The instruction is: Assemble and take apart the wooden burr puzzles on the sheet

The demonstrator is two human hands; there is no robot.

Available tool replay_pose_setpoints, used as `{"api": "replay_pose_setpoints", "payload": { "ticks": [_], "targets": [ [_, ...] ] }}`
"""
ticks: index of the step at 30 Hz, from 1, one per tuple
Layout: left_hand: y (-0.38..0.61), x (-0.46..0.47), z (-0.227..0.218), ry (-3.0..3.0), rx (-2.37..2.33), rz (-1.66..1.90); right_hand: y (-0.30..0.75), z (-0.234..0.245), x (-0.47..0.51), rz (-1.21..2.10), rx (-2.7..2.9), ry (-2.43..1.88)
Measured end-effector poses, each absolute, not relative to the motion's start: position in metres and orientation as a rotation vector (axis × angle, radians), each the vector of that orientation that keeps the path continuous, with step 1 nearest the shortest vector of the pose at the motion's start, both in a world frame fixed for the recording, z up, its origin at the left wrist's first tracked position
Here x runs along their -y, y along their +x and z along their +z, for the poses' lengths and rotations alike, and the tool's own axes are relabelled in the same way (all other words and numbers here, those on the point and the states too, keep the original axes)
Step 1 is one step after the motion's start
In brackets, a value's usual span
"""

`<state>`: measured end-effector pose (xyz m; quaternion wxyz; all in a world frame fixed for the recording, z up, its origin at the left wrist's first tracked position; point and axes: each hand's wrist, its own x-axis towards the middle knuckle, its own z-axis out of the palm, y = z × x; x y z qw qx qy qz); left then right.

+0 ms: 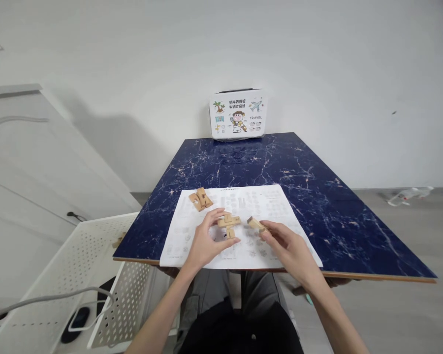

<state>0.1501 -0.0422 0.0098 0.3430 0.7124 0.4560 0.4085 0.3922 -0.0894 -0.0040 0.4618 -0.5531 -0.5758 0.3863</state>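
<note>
My left hand (204,241) curls around a small cross-shaped assembly of notched wooden puzzle pieces (229,221). Its fingers lie at the assembly's far left side and its thumb along the near side. Between the thumb and fingers of my right hand (286,246) is a single notched wooden puzzle piece (256,224), tilted and apart from the assembly, just to its right. Farther back on the left, several loose wooden pieces (202,199) lie close together on a printed instruction sheet (184,228). Both hands are over this sheet.
The sheet lies at the near edge of a dark blue marbled table (251,162). A white lunch-box-like case (238,114) with cartoon prints stands at the far end against the wall. Left of the table is a white perforated basket (121,305) with a cable across it.
</note>
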Motion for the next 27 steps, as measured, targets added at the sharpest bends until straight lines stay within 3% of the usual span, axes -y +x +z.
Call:
{"api": "replay_pose_setpoints", "payload": {
  "ticks": [4,9,27],
  "targets": [
    [0.15,0.041,0.007,1.853,-1.167,1.075,0.386,0.01,0.094,1.283,1.267,-1.217],
    [0.15,0.041,0.006,1.85,-1.151,1.085,0.368,0.012,0.092,1.315,1.272,-1.104],
    [0.15,0.044,0.01,1.717,-1.09,1.1,0.332,-0.01,0.089,0.737,1.509,-1.262]
  ]
}}
